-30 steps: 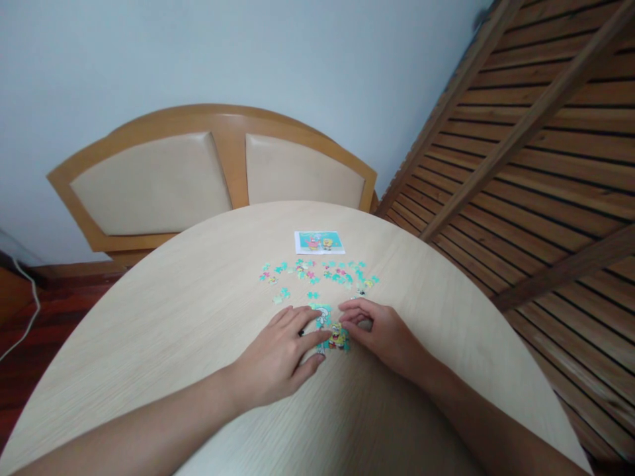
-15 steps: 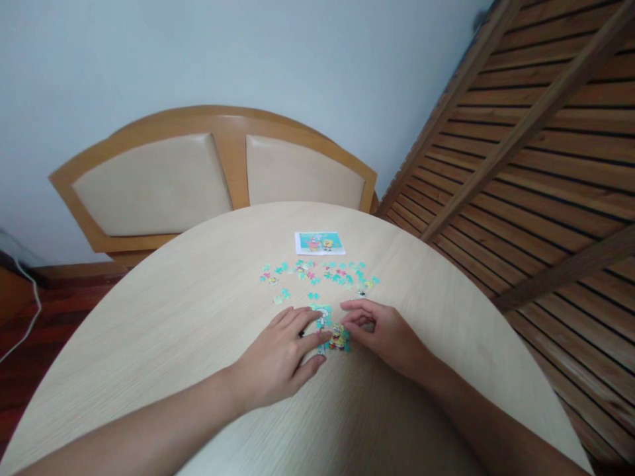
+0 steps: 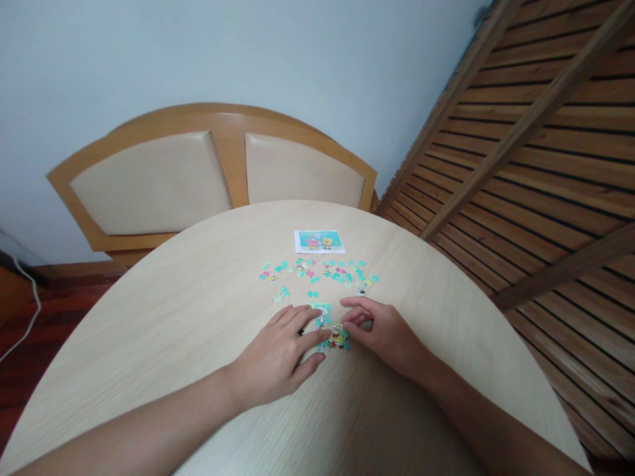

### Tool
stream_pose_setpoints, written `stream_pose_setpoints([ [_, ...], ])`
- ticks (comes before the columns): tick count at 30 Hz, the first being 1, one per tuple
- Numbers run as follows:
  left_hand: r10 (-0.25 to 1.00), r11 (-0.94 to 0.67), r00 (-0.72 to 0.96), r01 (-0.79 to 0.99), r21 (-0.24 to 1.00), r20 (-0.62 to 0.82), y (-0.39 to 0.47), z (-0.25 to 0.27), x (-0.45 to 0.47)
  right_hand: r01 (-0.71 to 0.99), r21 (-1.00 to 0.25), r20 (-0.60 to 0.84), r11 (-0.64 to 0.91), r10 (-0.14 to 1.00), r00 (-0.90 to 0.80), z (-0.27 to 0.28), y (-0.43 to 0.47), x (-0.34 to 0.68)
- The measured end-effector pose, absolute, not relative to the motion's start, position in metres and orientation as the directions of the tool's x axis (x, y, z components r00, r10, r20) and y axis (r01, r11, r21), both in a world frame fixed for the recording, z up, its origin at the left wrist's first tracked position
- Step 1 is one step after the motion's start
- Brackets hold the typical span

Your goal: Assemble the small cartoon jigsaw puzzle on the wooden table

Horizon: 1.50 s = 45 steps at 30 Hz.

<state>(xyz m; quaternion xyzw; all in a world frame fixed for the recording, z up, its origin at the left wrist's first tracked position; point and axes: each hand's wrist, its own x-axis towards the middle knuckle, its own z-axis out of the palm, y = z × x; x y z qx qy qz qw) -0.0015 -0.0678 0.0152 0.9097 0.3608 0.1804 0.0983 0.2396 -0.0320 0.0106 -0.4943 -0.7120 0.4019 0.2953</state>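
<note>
A partly joined jigsaw puzzle (image 3: 338, 336) with cartoon figures, one yellow and one pale with a long face, lies flat on the table near me. My left hand (image 3: 285, 347) rests on its left side, fingers spread and fingertips touching the joined pieces. At its upper right edge is my right hand (image 3: 377, 325), with the index finger stretched out and the thumb brought close to a curled finger. Whatever may be between those tips is too small to make out. Loose puzzle pieces (image 3: 342, 272) lie scattered just beyond both hands.
A printed picture sheet (image 3: 319, 242) with cartoon figures lies behind the loose pieces on the round wooden table (image 3: 163, 324). Beyond the table's far edge stands a padded bench back (image 3: 231, 158) against the wall. Wooden slats (image 3: 536, 145) rise at the right.
Both hands stay almost in the same place on the puzzle. The view has shifted very slightly; no piece has visibly moved.
</note>
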Motion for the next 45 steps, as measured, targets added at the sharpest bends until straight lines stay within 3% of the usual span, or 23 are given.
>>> stream_pose_setpoints([
  [12,0.687,-0.726,0.674,0.61,0.318,0.273,-0.067,0.015,-0.001,0.422,-0.895,-0.007,0.141,0.944,-0.33,0.013,-0.032,0.24],
  [22,0.678,-0.734,0.699,0.624,0.269,0.23,-0.067,0.017,0.0,0.403,-0.891,0.032,0.206,0.917,-0.398,0.012,-0.032,0.242],
  [28,0.591,-0.799,0.773,0.521,0.301,0.23,-0.07,0.024,0.008,0.394,-0.894,0.037,0.216,0.909,-0.414,0.011,-0.032,0.243],
  [33,0.596,-0.791,0.776,0.523,0.317,0.208,-0.071,0.024,0.009,0.375,-0.909,0.015,0.183,0.913,-0.408,0.012,-0.032,0.243],
  [45,0.594,-0.795,0.777,0.526,0.301,0.21,-0.072,0.022,0.008,0.392,-0.879,0.044,0.27,0.866,-0.498,0.02,-0.037,0.245],
])
